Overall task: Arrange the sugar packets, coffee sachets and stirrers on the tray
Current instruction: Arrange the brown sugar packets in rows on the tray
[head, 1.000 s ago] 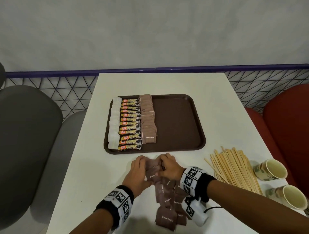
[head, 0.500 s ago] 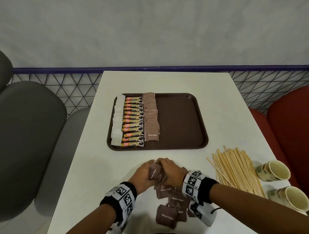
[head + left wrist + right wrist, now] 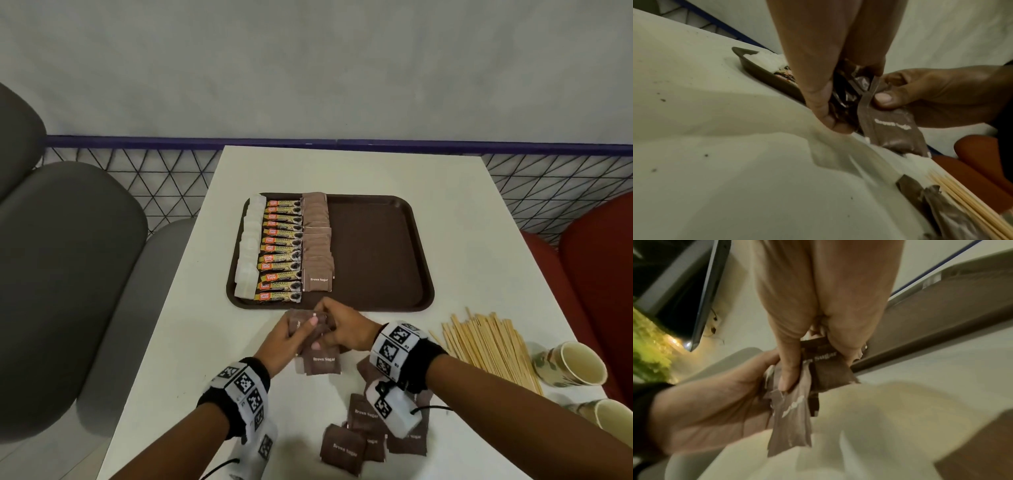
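A brown tray (image 3: 376,253) on the white table holds a column of white sugar packets (image 3: 248,250), a column of coffee sachets (image 3: 281,251) and a column of brown sugar packets (image 3: 317,246). Just in front of the tray's near rim, my left hand (image 3: 291,337) and right hand (image 3: 342,327) together grip a bunch of brown sugar packets (image 3: 308,325) (image 3: 888,128) (image 3: 793,410). One packet (image 3: 322,361) hangs below the hands. More brown packets (image 3: 363,435) lie loose near my right wrist. Wooden stirrers (image 3: 493,346) lie in a pile at the right.
Two paper cups (image 3: 572,365) lie on their sides right of the stirrers, near the table's right edge. Grey chairs (image 3: 68,274) stand left of the table, a red seat (image 3: 603,274) right. The tray's right half is bare.
Both hands have lifted a bunch of brown sugar packets off the loose pile and moved it forward, closer to the tray's near rim.
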